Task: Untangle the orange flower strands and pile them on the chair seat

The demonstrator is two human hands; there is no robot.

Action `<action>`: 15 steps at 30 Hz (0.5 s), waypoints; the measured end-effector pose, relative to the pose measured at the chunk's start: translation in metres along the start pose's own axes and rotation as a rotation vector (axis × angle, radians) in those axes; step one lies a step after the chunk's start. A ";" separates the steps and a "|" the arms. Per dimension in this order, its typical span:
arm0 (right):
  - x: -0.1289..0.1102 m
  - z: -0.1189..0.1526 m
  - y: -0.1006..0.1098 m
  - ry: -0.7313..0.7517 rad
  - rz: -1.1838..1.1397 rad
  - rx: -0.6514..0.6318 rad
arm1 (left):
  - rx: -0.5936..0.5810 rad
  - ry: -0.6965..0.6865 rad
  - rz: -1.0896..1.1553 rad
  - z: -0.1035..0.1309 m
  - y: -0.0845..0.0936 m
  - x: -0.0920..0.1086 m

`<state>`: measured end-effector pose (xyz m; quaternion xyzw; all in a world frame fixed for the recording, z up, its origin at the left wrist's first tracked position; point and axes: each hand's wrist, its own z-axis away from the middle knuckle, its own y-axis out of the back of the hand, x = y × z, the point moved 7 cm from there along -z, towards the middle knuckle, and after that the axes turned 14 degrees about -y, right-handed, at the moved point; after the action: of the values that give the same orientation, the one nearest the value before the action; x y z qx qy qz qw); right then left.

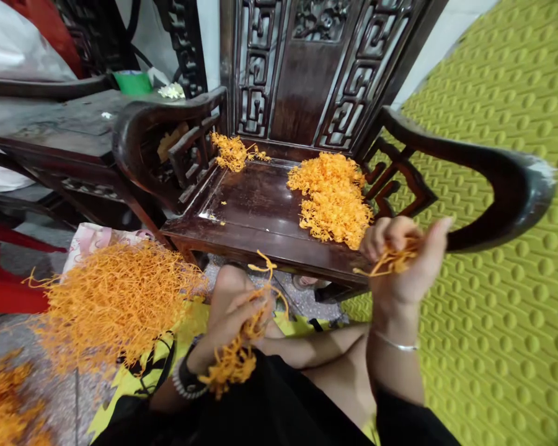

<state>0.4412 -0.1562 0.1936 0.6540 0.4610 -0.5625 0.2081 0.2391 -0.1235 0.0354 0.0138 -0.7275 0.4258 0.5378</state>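
Note:
My left hand [246, 313] is closed around a bunch of orange curly strands [232, 365], which hangs below the palm while loose ends stick out above the fingers. Raised at the right, my right hand [404, 260] curls its fingers around a smaller clump of orange strands [395, 255]; its thumb points up and away. Just beyond the right hand, an orange pile of knotted strands [337, 214] lies on the right side of the dark wooden chair seat [265, 198]. A smaller orange bundle [232, 153] rests at the seat's back left corner.
A large heap of long orange strands [125, 297] spills over a pinkish bag [90, 241] at the left. More orange strands [9, 402] lie on the floor. The chair's curved armrest [502, 179] reaches out at right, beside yellow bumpy matting [502, 322]. A green tape roll [132, 82] sits on the side table.

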 end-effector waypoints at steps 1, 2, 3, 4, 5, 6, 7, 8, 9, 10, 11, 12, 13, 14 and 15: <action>0.008 0.001 -0.009 -0.012 -0.034 -0.021 | 0.043 -0.088 -0.050 -0.009 -0.006 0.006; 0.017 0.003 -0.018 -0.033 -0.041 -0.045 | 0.074 -0.170 -0.095 -0.018 -0.013 0.012; 0.025 0.008 -0.028 -0.050 -0.043 -0.063 | 0.088 -0.246 -0.133 -0.026 -0.020 0.018; 0.032 0.013 -0.037 -0.063 -0.046 -0.076 | 0.092 -0.321 -0.186 -0.033 -0.027 0.023; 0.039 0.018 -0.044 -0.075 -0.049 -0.086 | 0.093 -0.389 -0.263 -0.040 -0.034 0.028; 0.045 0.023 -0.050 -0.092 -0.052 -0.093 | 0.080 -0.431 -0.355 -0.046 -0.040 0.031; 0.049 0.027 -0.054 -0.110 -0.060 -0.091 | 0.053 -0.444 -0.445 -0.052 -0.045 0.032; 0.053 0.030 -0.055 -0.125 -0.070 -0.076 | 0.020 -0.433 -0.529 -0.057 -0.050 0.032; 0.056 0.032 -0.054 -0.129 -0.074 -0.040 | -0.025 -0.403 -0.584 -0.060 -0.053 0.030; 0.058 0.033 -0.050 -0.118 -0.066 0.013 | -0.079 -0.366 -0.596 -0.062 -0.056 0.027; 0.058 0.034 -0.045 -0.100 -0.047 0.068 | -0.141 -0.320 -0.561 -0.063 -0.058 0.022; 0.058 0.035 -0.041 -0.077 -0.025 0.117 | -0.193 -0.254 -0.482 -0.062 -0.060 0.017; 0.057 0.036 -0.037 -0.050 -0.001 0.158 | -0.231 -0.173 -0.371 -0.060 -0.062 0.010; 0.054 0.038 -0.034 -0.012 0.014 0.192 | -0.257 -0.084 -0.240 -0.057 -0.064 0.002; 0.050 0.042 -0.033 0.034 0.012 0.218 | -0.270 0.003 -0.093 -0.053 -0.067 -0.005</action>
<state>0.3879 -0.1543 0.1437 0.6850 0.3966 -0.5969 0.1315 0.3137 -0.1347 0.0750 -0.0256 -0.7760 0.2990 0.5548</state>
